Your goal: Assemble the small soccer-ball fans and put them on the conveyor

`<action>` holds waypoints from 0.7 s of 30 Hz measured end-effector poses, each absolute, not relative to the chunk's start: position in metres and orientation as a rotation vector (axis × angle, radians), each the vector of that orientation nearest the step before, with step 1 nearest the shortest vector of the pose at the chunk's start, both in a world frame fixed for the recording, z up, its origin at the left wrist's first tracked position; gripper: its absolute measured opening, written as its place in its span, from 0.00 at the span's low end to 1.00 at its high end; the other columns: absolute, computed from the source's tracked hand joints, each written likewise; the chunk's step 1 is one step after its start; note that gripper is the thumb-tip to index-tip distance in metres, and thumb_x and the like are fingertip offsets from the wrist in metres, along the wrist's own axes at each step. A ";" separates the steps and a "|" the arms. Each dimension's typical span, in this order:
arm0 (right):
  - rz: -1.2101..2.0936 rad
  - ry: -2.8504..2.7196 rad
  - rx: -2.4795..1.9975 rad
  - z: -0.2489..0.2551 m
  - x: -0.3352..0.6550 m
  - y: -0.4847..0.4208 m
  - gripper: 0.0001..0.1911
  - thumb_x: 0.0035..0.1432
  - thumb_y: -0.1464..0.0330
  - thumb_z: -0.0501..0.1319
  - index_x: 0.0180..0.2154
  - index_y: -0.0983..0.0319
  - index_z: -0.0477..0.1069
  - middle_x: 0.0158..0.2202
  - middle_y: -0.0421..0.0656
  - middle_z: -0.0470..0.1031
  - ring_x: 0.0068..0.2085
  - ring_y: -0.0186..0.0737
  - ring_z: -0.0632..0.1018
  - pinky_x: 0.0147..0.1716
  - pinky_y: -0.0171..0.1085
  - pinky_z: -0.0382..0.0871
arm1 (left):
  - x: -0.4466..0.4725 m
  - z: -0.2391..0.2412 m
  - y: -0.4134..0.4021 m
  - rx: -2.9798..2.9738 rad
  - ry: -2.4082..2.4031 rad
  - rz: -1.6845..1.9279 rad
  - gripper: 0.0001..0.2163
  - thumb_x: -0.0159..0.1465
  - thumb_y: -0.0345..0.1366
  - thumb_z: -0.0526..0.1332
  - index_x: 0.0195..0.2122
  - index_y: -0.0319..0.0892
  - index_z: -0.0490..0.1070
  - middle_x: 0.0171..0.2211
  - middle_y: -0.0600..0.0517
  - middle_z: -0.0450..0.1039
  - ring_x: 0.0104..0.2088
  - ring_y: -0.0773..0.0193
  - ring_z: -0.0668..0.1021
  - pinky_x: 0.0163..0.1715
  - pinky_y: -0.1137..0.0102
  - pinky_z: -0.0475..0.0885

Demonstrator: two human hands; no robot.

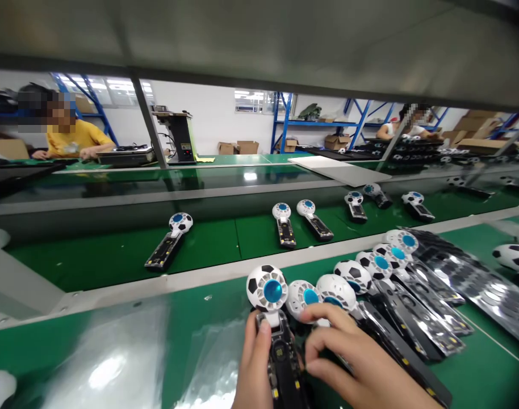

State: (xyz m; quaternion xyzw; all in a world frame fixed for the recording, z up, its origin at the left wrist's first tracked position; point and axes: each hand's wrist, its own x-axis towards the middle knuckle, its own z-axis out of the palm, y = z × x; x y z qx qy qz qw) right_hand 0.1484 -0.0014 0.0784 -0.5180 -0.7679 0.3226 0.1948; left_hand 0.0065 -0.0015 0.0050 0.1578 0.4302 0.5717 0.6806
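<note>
My left hand (pixel 255 363) is closed round the dark handle of a handheld fan (pixel 267 288), its round head patterned like a football with a blue centre. The head points up and away from me, and circuit parts show in the handle. Close by on the right is my right hand (pixel 353 352), its thumb and a finger drawn together beside that handle. Whether anything is between those fingertips I cannot make out. Its index finger lies in front of a neighbouring fan head (pixel 304 298). More fans (pixel 381 264) lie in a row to the right, handles towards me.
Beyond the bench edge, a green conveyor (pixel 217 244) carries several similar fans. Clear plastic sheeting (pixel 110 352) lies on the left, black plastic trays (pixel 476 284) on the right. A metal shelf (pixel 259 45) hangs overhead. Two people work across the line.
</note>
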 end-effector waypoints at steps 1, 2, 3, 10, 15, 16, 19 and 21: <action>0.962 -2.087 -1.465 0.079 0.142 0.003 0.07 0.52 0.74 0.57 0.25 0.56 0.67 0.50 0.41 0.64 0.52 0.43 0.67 0.49 0.38 0.61 | 0.007 0.009 -0.004 0.372 1.005 1.272 0.20 0.53 0.50 0.59 0.43 0.45 0.62 0.37 0.47 0.77 0.38 0.52 0.77 0.35 0.64 0.70; 1.009 -2.037 -1.465 0.079 0.135 0.006 0.07 0.52 0.75 0.56 0.25 0.57 0.66 0.51 0.41 0.62 0.53 0.42 0.66 0.50 0.38 0.60 | 0.007 0.012 -0.005 0.399 1.039 1.266 0.20 0.54 0.49 0.58 0.44 0.44 0.62 0.39 0.47 0.76 0.41 0.52 0.76 0.37 0.64 0.69; 1.048 -2.012 -1.454 0.078 0.129 0.008 0.07 0.51 0.75 0.56 0.25 0.58 0.65 0.52 0.41 0.61 0.54 0.42 0.65 0.50 0.38 0.60 | 0.007 0.016 -0.007 0.433 1.068 1.265 0.20 0.55 0.49 0.56 0.45 0.43 0.62 0.41 0.47 0.75 0.44 0.52 0.75 0.40 0.64 0.68; 1.089 -2.069 -1.413 0.076 0.118 0.009 0.10 0.50 0.80 0.52 0.25 0.59 0.63 0.47 0.42 0.64 0.41 0.38 0.73 0.39 0.36 0.66 | 0.006 0.025 -0.011 0.435 1.261 1.134 0.21 0.57 0.49 0.54 0.50 0.47 0.61 0.47 0.48 0.71 0.48 0.50 0.72 0.44 0.63 0.65; 1.091 -2.122 -1.390 0.080 0.120 0.010 0.11 0.50 0.80 0.52 0.25 0.59 0.61 0.46 0.42 0.64 0.40 0.38 0.73 0.40 0.36 0.66 | 0.002 0.017 -0.013 0.438 1.267 1.137 0.23 0.55 0.50 0.57 0.50 0.46 0.63 0.46 0.49 0.73 0.46 0.52 0.73 0.44 0.65 0.66; 1.088 -2.137 -1.394 0.081 0.120 0.010 0.11 0.50 0.81 0.52 0.25 0.59 0.61 0.47 0.43 0.63 0.40 0.38 0.73 0.40 0.37 0.66 | 0.002 0.015 -0.013 0.426 1.261 1.147 0.24 0.54 0.51 0.57 0.50 0.47 0.63 0.47 0.49 0.72 0.48 0.51 0.73 0.45 0.65 0.66; 1.064 -2.176 -1.416 0.081 0.119 0.010 0.11 0.50 0.81 0.52 0.26 0.60 0.62 0.48 0.44 0.62 0.39 0.38 0.74 0.39 0.37 0.67 | 0.004 0.010 -0.013 0.404 1.281 1.195 0.24 0.54 0.50 0.57 0.50 0.46 0.64 0.50 0.49 0.70 0.54 0.51 0.67 0.50 0.64 0.63; 1.046 -2.208 -1.419 0.080 0.118 0.011 0.10 0.51 0.81 0.52 0.26 0.60 0.62 0.47 0.45 0.62 0.38 0.38 0.74 0.39 0.37 0.68 | 0.006 0.010 -0.013 0.397 1.321 1.205 0.24 0.54 0.49 0.57 0.50 0.46 0.64 0.50 0.49 0.70 0.55 0.51 0.65 0.53 0.62 0.59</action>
